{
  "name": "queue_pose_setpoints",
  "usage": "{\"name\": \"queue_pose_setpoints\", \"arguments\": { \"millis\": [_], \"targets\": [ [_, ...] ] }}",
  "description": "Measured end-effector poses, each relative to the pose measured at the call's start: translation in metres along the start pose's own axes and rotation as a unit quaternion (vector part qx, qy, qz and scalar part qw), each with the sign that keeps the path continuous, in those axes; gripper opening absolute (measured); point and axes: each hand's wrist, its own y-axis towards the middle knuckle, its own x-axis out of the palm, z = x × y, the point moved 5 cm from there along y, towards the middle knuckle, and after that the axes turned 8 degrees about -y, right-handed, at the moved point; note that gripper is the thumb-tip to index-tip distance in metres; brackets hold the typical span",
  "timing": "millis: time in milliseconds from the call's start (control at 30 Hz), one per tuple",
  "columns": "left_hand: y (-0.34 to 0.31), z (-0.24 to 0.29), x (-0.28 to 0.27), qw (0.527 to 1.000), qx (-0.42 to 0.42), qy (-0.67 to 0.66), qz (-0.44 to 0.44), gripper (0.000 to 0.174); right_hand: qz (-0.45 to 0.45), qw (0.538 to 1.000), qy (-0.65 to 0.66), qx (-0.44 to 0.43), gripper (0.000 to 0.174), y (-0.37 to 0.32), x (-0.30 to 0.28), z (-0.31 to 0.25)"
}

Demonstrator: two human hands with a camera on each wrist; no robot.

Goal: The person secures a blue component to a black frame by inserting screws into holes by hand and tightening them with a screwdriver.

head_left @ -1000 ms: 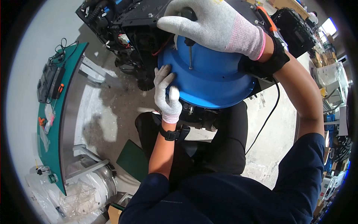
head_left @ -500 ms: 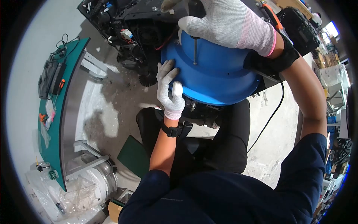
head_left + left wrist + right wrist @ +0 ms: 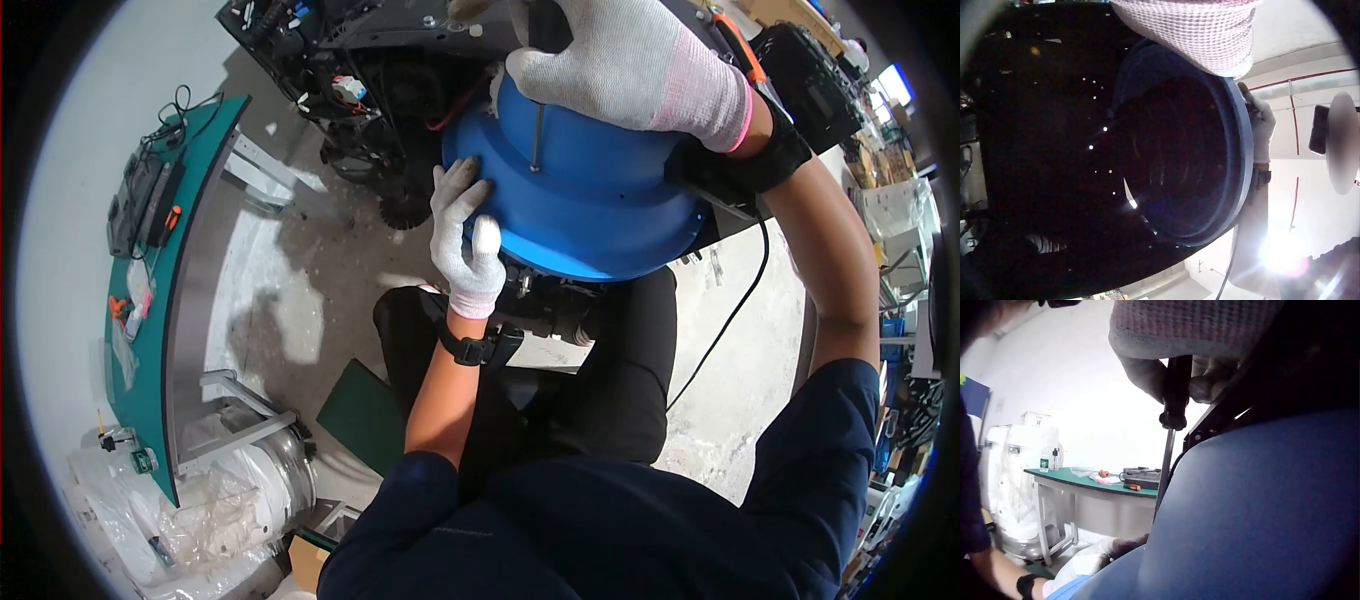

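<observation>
A large round blue cover with a wide flange sits against a black machine. My gloved right hand holds a black-handled screwdriver from above. In the head view the hand hides its handle, and its thin shaft runs down to the flange, the tip meeting a small fastener there. At the cover's left edge, my gloved left hand rests with fairly straight fingertips on the flange and the thumb apart at the rim. The left wrist view shows that glove close over the dark blue rim.
The black machine has exposed wires and a round brush. An orange-handled tool lies on top at right. On the left stands a green-topped table with a black case and another orange-handled tool. A black cable hangs from the right wrist.
The right hand has turned about the screwdriver, so its handle is now hidden in the head view. The head view has shifted slightly. The left hand stays at the cover's edge.
</observation>
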Motion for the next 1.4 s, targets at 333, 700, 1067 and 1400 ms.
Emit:
{"name": "queue_pose_setpoints", "arguments": {
  "millis": [333, 700, 1067, 1400],
  "targets": [
    [-0.002, 0.001, 0.000, 1.000, 0.000, 0.002, -0.004, 0.034, 0.032, 0.995, 0.036, -0.082, 0.047, 0.000, 0.005, 0.011],
    [-0.001, 0.003, 0.000, 1.000, 0.000, -0.005, -0.009, 0.033, 0.141, 0.954, -0.013, -0.265, 0.061, -0.017, -0.001, -0.007],
    [-0.001, -0.001, 0.000, 1.000, 0.001, -0.014, -0.005, 0.034, -0.016, 0.994, -0.023, -0.107, 0.046, -0.002, -0.001, 0.001],
    [0.000, -0.001, 0.000, 1.000, -0.004, -0.021, -0.007, 0.034, 0.038, 0.982, -0.041, -0.180, 0.030, 0.003, 0.002, 0.009]
  ]
}}
